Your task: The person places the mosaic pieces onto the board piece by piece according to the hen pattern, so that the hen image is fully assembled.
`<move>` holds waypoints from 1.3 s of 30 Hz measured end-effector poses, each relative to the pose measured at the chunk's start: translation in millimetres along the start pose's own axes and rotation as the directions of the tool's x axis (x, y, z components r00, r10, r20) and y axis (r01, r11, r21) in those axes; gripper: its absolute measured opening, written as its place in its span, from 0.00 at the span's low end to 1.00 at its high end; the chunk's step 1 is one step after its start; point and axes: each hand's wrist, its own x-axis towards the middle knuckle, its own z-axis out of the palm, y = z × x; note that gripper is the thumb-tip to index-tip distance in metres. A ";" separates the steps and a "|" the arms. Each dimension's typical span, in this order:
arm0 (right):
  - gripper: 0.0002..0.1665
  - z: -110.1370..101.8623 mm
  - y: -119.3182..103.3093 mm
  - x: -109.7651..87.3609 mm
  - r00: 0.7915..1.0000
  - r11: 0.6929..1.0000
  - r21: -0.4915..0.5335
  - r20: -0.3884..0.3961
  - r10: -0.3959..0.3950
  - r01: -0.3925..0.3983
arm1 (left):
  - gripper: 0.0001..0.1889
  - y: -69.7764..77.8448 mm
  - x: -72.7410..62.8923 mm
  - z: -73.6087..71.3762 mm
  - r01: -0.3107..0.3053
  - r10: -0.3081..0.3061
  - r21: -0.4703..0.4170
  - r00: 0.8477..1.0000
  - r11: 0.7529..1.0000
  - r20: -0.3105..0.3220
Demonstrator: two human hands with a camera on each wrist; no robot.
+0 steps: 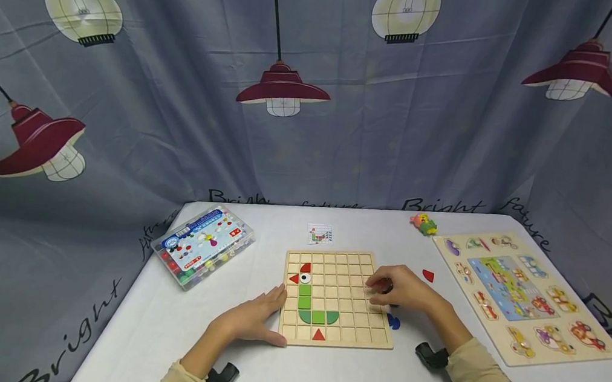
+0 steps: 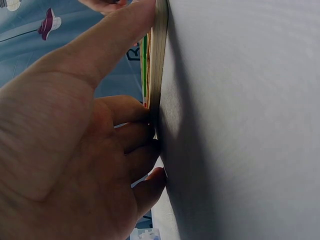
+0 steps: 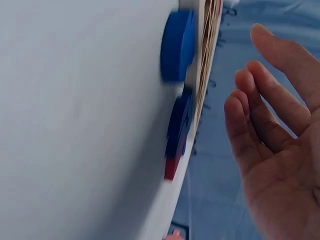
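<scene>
A wooden grid board [image 1: 349, 322] lies on the white table. On its left half, red, white and green pieces form a bird-like figure: a white eye piece [image 1: 305, 278], green squares [image 1: 304, 302], rounded green ends and a red triangle [image 1: 317, 335] below. My left hand [image 1: 251, 318] rests against the board's left side, with its thumb at the near corner and its fingertips touching the edge in the left wrist view. Over the right edge hovers my right hand [image 1: 405, 289], fingers loosely bent, nothing between them in the right wrist view. Blue pieces [image 3: 176, 47] lie beside the board below it.
A small picture card [image 1: 320, 234] lies behind the board. To the left is a clear box [image 1: 204, 243] of coloured pieces. At right are a loose red piece [image 1: 428, 276], a toy bird [image 1: 424, 224] and a large picture puzzle board [image 1: 500, 338].
</scene>
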 end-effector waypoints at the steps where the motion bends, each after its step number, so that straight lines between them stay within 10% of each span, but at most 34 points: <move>1: 0.17 -1.8 2.8 -1.2 1.000 1.000 -0.005 -0.012 0.011 -0.011 | 0.57 0.0 -0.1 0.0 0.000 0.000 0.000 1.000 1.000 -0.001; 17: 0.23 -38.9 54.6 -22.4 0.969 0.978 -0.071 -0.164 0.183 -0.196 | 0.57 -0.1 0.6 0.5 0.009 -0.009 0.007 1.000 1.000 -0.005; 39: 0.25 -67.7 100.2 -32.6 0.944 0.953 -0.046 -0.160 0.290 -0.300 | 0.57 -1.2 1.1 0.4 0.006 -0.006 0.007 1.000 1.000 0.001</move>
